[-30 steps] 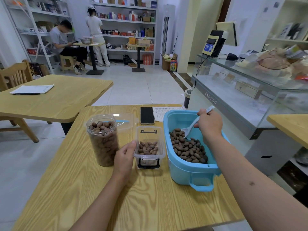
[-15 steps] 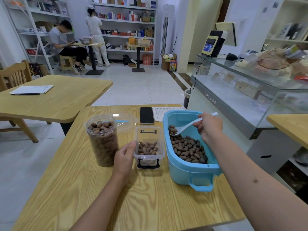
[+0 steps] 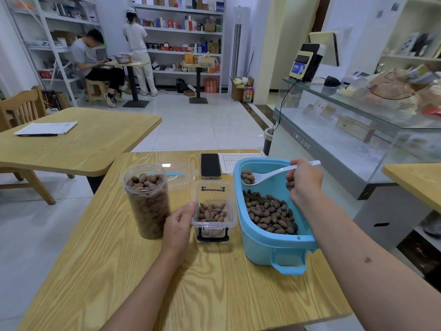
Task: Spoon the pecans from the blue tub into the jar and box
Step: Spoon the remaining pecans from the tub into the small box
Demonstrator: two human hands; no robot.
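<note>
A blue tub [image 3: 267, 244] with a heap of pecans [image 3: 268, 212] stands at the right of the wooden table. My right hand [image 3: 304, 181] grips a white spoon [image 3: 267, 176] that holds a few pecans, level above the tub's far left corner. A small clear box [image 3: 213, 212] with a layer of pecans sits just left of the tub. My left hand [image 3: 177, 225] holds the box's left wall. A clear jar [image 3: 148, 199], nearly full of pecans, stands left of that hand.
A black phone [image 3: 210, 165] and a printed sheet [image 3: 235, 161] lie behind the box. A clear lid [image 3: 179, 174] lies behind the jar. A glass counter [image 3: 346, 130] runs along the right. Another table [image 3: 78, 142] is at the left, two people far behind.
My right hand scooped pecans from the heap and raised the loaded spoon up and left, above the tub's far left corner. My left hand stayed on the box.
</note>
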